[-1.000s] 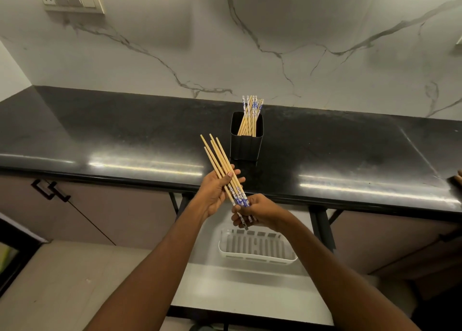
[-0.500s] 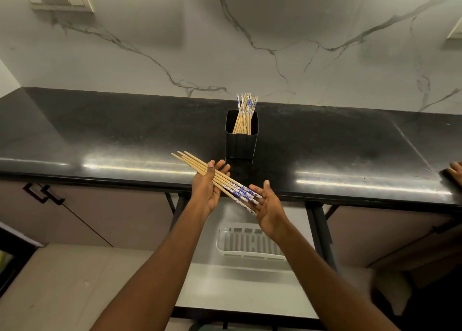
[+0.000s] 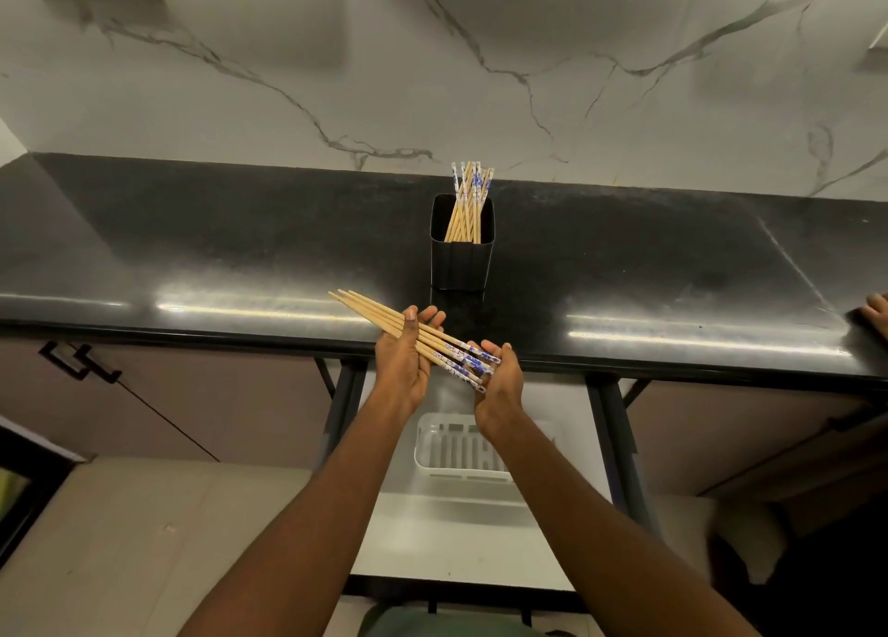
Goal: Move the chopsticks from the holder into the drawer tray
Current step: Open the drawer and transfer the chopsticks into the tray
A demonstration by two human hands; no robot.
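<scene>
- The left hand point(image 3: 402, 355) is gripping the bundle of chopsticks point(image 3: 370, 311) around its middle, thumb point(image 3: 410, 321) lying over the sticks and fingers curling beneath them.
- The right hand point(image 3: 499, 379) is not gripping: its fingers point(image 3: 487, 348) are lying straight, and the palm is pressing against the blue-patterned ends just past the grip.
- The plain tips are sticking out on the far side of the grip, fanning apart a little and hanging above the countertop point(image 3: 240, 252) edge.
- The step in hand looks like squaring the bundle. It is going best if the left grip is loosening just enough for the sticks to slide, with the right palm tapping the patterned ends level.
- The tray point(image 3: 461, 472) is waiting directly below the grip in the open drawer point(image 3: 456, 530), so the bundle should be lowered lying lengthwise along it.
- The remaining chopsticks point(image 3: 468, 204) are standing in the holder point(image 3: 461, 261) beyond the grip, still to be fetched.
- Compared with a second ago, the bundle is lying much flatter, no longer pointing steeply upward.
- The right hand, then curling round the patterned ends, is now spreading flat against them.
- Since half a second ago the pose is hardly changing.
</scene>
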